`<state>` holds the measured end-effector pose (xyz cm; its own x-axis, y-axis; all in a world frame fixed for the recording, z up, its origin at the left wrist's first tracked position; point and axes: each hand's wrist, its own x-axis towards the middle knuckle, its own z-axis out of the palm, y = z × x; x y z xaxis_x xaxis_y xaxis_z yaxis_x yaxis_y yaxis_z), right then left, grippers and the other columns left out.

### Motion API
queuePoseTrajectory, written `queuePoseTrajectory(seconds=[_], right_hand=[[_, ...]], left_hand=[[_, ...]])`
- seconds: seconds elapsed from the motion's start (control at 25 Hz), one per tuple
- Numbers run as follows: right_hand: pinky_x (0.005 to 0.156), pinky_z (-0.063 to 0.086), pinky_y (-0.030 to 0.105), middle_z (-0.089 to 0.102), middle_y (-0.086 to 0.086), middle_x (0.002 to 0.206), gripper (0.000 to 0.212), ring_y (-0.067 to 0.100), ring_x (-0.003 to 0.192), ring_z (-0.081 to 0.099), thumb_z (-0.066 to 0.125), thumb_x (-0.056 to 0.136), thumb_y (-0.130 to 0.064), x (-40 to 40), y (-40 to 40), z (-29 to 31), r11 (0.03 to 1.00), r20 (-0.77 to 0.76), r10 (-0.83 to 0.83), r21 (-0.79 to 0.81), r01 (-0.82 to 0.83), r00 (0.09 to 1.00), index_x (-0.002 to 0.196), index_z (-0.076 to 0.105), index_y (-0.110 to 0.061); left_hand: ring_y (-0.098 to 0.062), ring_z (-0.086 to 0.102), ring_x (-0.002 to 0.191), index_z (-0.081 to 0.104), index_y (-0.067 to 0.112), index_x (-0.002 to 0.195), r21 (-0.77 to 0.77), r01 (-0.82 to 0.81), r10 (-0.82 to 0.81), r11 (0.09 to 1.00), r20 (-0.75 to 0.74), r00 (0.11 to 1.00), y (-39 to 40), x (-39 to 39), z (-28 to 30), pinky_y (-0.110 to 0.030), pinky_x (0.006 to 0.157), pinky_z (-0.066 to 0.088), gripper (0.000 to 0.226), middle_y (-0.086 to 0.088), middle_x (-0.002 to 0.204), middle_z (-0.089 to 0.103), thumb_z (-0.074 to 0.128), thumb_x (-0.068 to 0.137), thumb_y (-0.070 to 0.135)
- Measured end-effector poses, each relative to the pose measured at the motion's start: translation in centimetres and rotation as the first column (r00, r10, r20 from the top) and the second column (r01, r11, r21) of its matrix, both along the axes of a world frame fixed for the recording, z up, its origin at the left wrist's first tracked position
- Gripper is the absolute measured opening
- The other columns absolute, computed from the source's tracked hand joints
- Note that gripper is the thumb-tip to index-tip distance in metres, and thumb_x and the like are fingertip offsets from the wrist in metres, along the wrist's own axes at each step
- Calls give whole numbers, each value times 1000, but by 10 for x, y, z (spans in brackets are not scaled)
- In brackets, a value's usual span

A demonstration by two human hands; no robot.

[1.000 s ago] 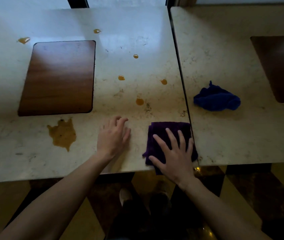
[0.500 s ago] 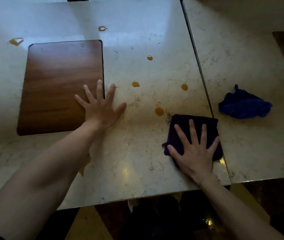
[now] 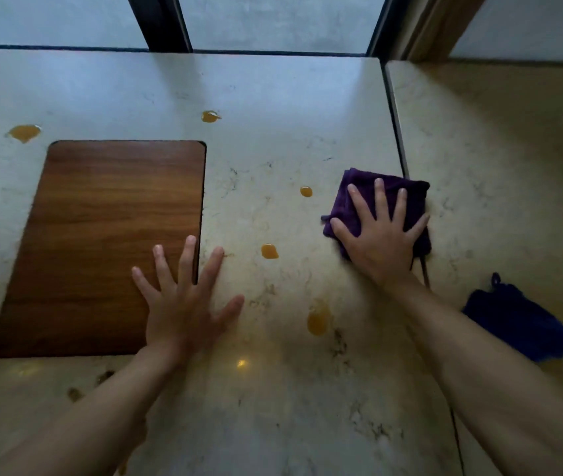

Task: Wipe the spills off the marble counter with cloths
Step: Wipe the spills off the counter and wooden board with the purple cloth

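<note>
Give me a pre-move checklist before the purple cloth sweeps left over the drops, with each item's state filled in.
1. Right hand flat on purple cloth: ok.
2. Cloth lies flat on the marble counter: ok.
3. Path to nearest drop free of objects: ok.
4. Left hand clear of the spills: ok, it rests partly on the wooden inset.
5. Cloth still clean enough underneath: cannot tell.
6. Spare blue cloth within reach: ok, likely.

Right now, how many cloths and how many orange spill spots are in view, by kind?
Purple cloth: 1
Blue cloth: 1
Orange spill spots: 5, at
Total: 7
</note>
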<state>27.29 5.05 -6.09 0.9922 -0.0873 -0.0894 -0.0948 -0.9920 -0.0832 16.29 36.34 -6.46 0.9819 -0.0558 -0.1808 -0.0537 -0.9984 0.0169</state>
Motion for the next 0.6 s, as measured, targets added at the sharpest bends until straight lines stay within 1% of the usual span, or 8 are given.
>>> queuePoseTrajectory(seconds=[0.08, 0.12, 0.28, 0.36, 0.48, 0.6], right_hand=[[111, -4, 73, -5, -6, 167, 74, 33, 151, -8, 15, 84, -83, 67, -1, 4, 999, -80, 20, 38, -17, 997, 151, 4, -53], [111, -6, 72, -8, -7, 166, 74, 32, 151, -11, 14, 84, -83, 100, -1, 6, 999, -91, 34, 41, -31, 995, 151, 2, -54], [112, -6, 71, -8, -5, 166, 75, 34, 151, -10, 17, 84, -83, 222, 3, 12, 993, -106, 109, 61, -103, 988, 151, 4, -52], [112, -5, 72, -7, -4, 166, 75, 35, 151, -10, 17, 83, -83, 271, 6, 13, 990, -105, 134, 59, -128, 985, 151, 5, -52], [111, -7, 73, -5, -3, 167, 75, 36, 151, -9, 16, 84, -82, 322, 20, 10, 983, -75, 178, 49, -175, 981, 152, 6, -51], [112, -6, 72, 0, -2, 167, 72, 36, 151, -5, 16, 87, -79, 322, 33, 5, 961, -31, 275, 27, -275, 961, 152, 6, -50]], left_hand=[[-61, 18, 142, 29, 31, 155, -1, -12, 12, 1000, -23, 1000, 0, 3, 0, -85, 99, 19, 90, -17, 165, 16, 21, 82, 85], [-60, 18, 142, 30, 31, 155, 4, -15, 15, 1000, -28, 999, 1, 4, 1, -85, 99, 19, 90, -17, 165, 16, 21, 83, 85], [-59, 16, 143, 26, 32, 156, 20, -30, 31, 999, -34, 999, -2, 5, 5, -84, 102, 17, 89, -16, 166, 15, 23, 83, 85], [-59, 15, 144, 27, 32, 155, 7, -35, 35, 999, -9, 999, -2, 6, 3, -84, 102, 16, 89, -15, 166, 16, 25, 83, 84], [-59, 17, 144, 28, 31, 154, 13, -45, 44, 999, 28, 999, -5, 7, 1, -83, 102, 16, 88, -16, 165, 18, 25, 83, 84], [-58, 16, 144, 26, 32, 155, 22, -55, 54, 998, 41, 998, -4, 11, 0, -83, 103, 16, 88, -16, 165, 19, 25, 83, 83]])
